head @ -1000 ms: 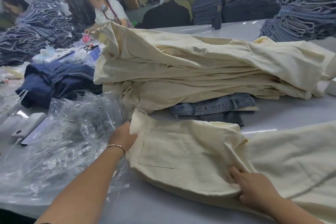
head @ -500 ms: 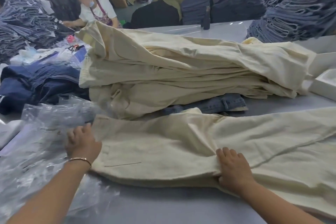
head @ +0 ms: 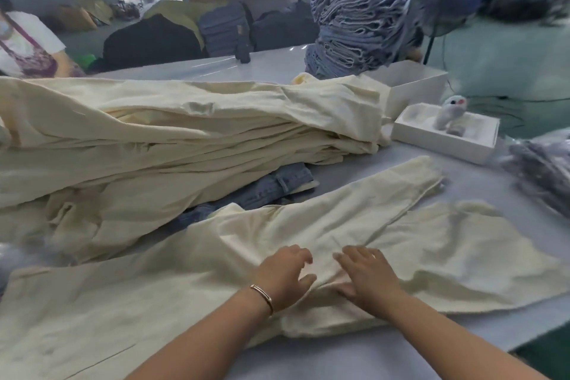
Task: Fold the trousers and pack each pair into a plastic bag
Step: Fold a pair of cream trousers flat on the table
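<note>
A cream pair of trousers (head: pixel 154 293) lies spread across the grey table (head: pixel 354 355) in front of me, its legs (head: pixel 401 210) running off to the right. My left hand (head: pixel 285 276), with a bracelet at the wrist, and my right hand (head: pixel 365 279) lie side by side on the cloth near the middle of the pair, fingers spread and fairly straight. Neither hand grips the fabric. Behind them rises a tall pile of cream trousers (head: pixel 185 139) with a pair of blue jeans (head: pixel 265 191) tucked under it.
A white open box (head: pixel 444 137) holding a small plush toy stands at the right, with a white lid box (head: pixel 413 83) behind it. Stacks of blue jeans (head: pixel 364 18) fill the back right. Bagged dark garments (head: pixel 543 170) lie at the right edge. Another person (head: pixel 24 43) works at the far left.
The view has swung right, so the plastic bags at the left are out of sight. My left hand left the waistband end and now lies beside my right hand on the middle of the trousers.
</note>
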A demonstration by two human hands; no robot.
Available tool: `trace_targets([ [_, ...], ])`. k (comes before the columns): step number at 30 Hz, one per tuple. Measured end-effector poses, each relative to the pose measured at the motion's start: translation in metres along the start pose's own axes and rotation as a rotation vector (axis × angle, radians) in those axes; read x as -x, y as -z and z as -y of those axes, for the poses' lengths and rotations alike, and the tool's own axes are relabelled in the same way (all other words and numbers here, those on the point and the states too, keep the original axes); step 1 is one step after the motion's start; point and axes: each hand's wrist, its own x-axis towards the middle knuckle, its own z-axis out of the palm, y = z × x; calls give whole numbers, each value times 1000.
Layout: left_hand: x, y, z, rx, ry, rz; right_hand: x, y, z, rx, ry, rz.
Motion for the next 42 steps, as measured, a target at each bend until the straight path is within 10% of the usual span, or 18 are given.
trace_targets([
  [8,-84,-42,-49,-141,123,54,23,-8,-166,-65,-537,31],
  [23,-222,-57,-109,-303,283,6,-39,-33,-246,-87,-180,194],
  [30,-222,8,-109,-88,258,-486,-82,5,-260,-125,-152,246],
  [36,-169,-3,-127,-137,-321,-478,-82,52,-244,-1157,-166,50],
  [39,-155,-22,-126,-229,-389,-377,-76,42,-271,-1990,-267,364],
  [42,-151,-31,-124,-309,-351,-302,-61,32,-294,-2360,2,317],
])
